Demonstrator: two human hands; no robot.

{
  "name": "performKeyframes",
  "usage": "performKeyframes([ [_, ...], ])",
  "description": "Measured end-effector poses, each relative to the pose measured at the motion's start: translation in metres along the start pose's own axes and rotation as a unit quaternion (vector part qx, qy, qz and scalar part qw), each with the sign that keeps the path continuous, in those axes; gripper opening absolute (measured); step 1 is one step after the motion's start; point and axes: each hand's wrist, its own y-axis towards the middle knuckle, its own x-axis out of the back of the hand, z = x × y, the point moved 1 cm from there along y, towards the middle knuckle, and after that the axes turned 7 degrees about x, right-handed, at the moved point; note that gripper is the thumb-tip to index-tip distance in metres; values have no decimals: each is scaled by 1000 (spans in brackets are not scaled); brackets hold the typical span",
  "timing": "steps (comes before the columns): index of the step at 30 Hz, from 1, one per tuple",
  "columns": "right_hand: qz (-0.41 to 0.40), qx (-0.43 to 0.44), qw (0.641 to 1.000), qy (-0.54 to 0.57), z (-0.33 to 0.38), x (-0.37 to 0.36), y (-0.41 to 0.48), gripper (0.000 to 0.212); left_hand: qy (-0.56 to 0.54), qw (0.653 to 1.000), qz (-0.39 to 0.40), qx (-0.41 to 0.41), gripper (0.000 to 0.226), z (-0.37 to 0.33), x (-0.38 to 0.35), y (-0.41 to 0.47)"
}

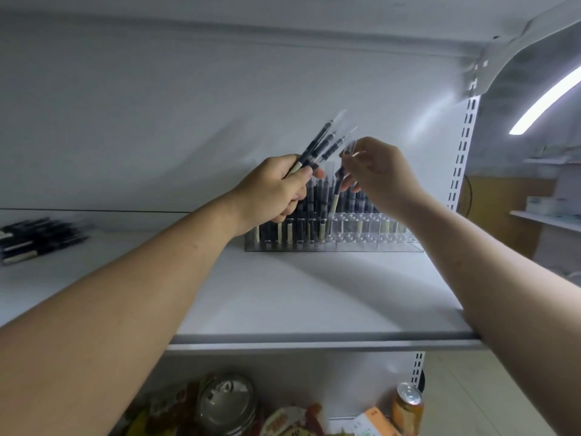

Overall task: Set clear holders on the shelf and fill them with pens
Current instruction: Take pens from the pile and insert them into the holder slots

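Note:
A clear tiered holder (371, 239) stands at the back of the white shelf (298, 294). Its left half is packed with dark pens (301, 212); slots on the right look vacant. My left hand (276, 190) grips a bundle of dark pens (320, 146) that fans up to the right above the holder. My right hand (374, 171) pinches one pen (335, 196) near its top. That pen hangs nearly upright, its lower end at the holder's middle slots.
A heap of loose dark pens (34, 237) lies on the shelf at the far left. A slotted upright (462, 146) bounds the shelf on the right. Cans (407, 407) and packets (283, 420) sit on the level below.

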Motion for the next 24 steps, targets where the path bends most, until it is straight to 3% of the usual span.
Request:
performKeyframes([
  [13, 90, -33, 994, -59, -8, -9, -4, 10, 9, 1000, -6, -2, 28, -1, -3, -2],
  [20, 102, -10, 989, -105, -15, -6, -4, 18, 8, 1000, -13, 1, 28, -1, -2, -2],
  [24, 66, -8, 994, -84, -12, 0, -2, 22, 7, 1000, -9, 4, 28, -1, -2, -2],
])
